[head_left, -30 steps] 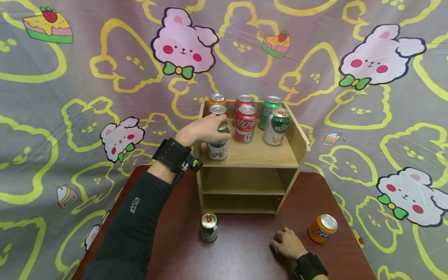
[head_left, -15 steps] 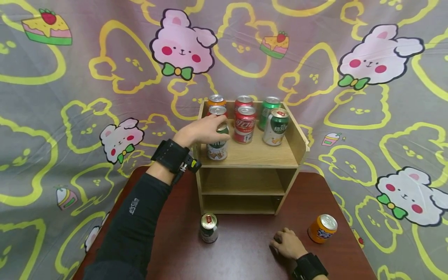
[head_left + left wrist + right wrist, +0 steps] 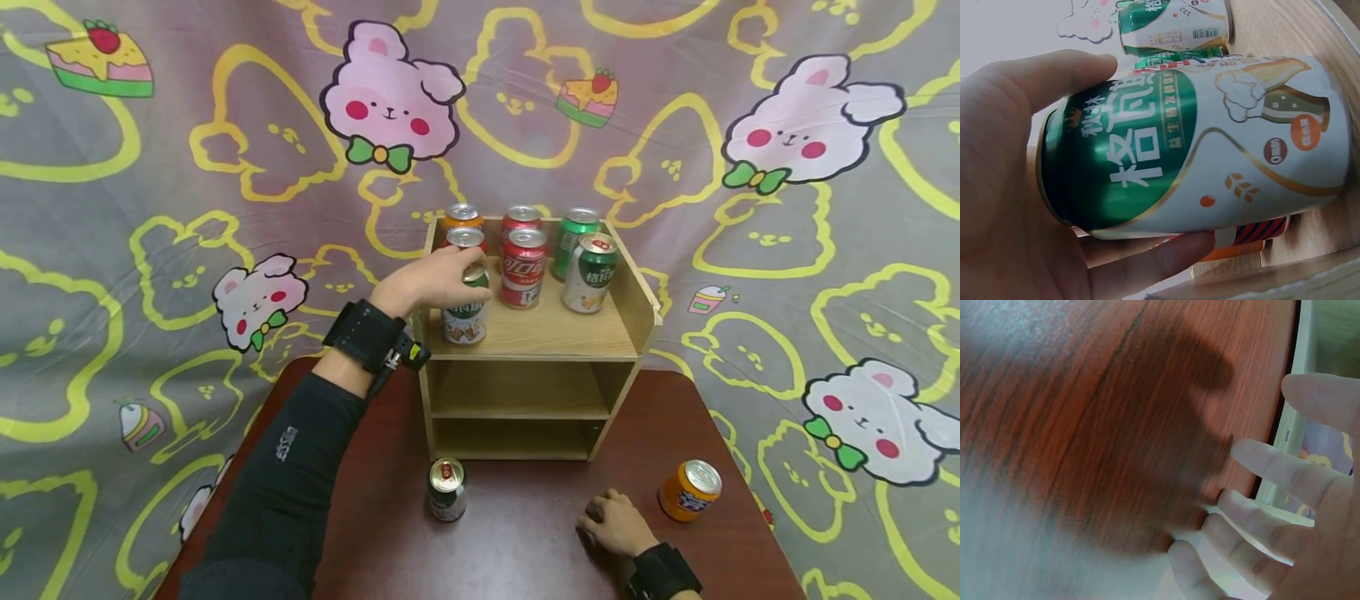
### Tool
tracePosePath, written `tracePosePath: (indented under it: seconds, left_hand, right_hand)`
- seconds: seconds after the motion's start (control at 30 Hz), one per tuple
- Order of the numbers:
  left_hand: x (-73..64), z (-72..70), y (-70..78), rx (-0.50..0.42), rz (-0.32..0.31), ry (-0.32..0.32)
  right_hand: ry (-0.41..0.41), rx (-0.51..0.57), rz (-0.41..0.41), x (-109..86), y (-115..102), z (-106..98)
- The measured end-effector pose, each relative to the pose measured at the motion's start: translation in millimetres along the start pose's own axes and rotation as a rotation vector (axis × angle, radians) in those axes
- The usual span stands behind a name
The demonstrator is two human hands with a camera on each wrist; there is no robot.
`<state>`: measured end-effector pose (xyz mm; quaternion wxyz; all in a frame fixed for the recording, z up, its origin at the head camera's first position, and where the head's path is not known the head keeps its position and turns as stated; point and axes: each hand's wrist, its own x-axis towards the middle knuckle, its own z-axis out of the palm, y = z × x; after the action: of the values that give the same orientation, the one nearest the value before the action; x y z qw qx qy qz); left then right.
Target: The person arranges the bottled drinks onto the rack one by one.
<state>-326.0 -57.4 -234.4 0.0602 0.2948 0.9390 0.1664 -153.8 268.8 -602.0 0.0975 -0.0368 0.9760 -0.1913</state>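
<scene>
On the top shelf of a small wooden rack, at its front left corner, stands a green and white drink can (image 3: 1210, 150). My left hand (image 3: 429, 279) grips it round its upper end, thumb on one side and fingers on the other; the left wrist view shows the can's base against the wooden board. My right hand (image 3: 617, 523) rests on the dark red table, fingers loosely bent and fingertips down, with nothing in it. To its right stands an orange can (image 3: 691, 490). A dark green can (image 3: 447, 490) stands on the table in front of the rack.
Behind the held can, the rack (image 3: 536, 343) bears several more cans: a red can (image 3: 523, 268), a white and green can (image 3: 589, 275) and a green can (image 3: 576, 237) among them. Side walls edge its top shelf. A patterned curtain (image 3: 525, 108) hangs behind the table (image 3: 517, 533).
The head view has shifted very slightly. Both hands and all the cans stay where they were, the left hand still gripping the green and white can.
</scene>
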Motion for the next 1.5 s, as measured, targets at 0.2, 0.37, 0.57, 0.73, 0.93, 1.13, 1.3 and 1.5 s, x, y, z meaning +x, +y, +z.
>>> tracePosePath:
  seconds: [0.2,0.37,0.57,0.73,0.93,1.13,1.3,1.5]
  left_hand:
    - [-1.0,-1.0,-0.4,-0.002,-0.027,0.012]
    - [-2.7,-2.3,-0.9,0.002,-0.038,0.004]
    - [-2.5,-2.7,-2.1,-0.003,-0.032,0.002]
    - [-4.0,-6.9,-1.4,-0.03,-0.014,0.014]
    - [-9.4,-12.3,-3.0,-0.058,0.02,0.041]
    - [-19.6,-19.1,-11.7,-0.048,0.027,0.068]
    - [-35.1,-22.9,-19.9,-0.059,0.014,0.108]
    - [-58.9,-14.4,-37.1,-0.096,-0.002,0.17]
  right_hand:
    - [0.001,0.005,-0.001,-0.3,-1.4,-1.4]
    - [0.012,0.01,-0.018,-0.7,-1.7,-2.0]
    - [0.007,0.002,-0.006,-0.7,-1.4,-0.7]
    - [0.009,0.007,-0.014,-0.5,-1.1,-1.0]
    - [0.001,0.002,-0.013,0.8,1.0,0.2]
    - [-0.012,0.012,-0.011,0.6,1.6,0.6]
    - [-0.001,0.006,-0.021,-0.2,1.3,0.2]
    - [0.015,0.005,-0.033,-2.0,1.3,-0.3]
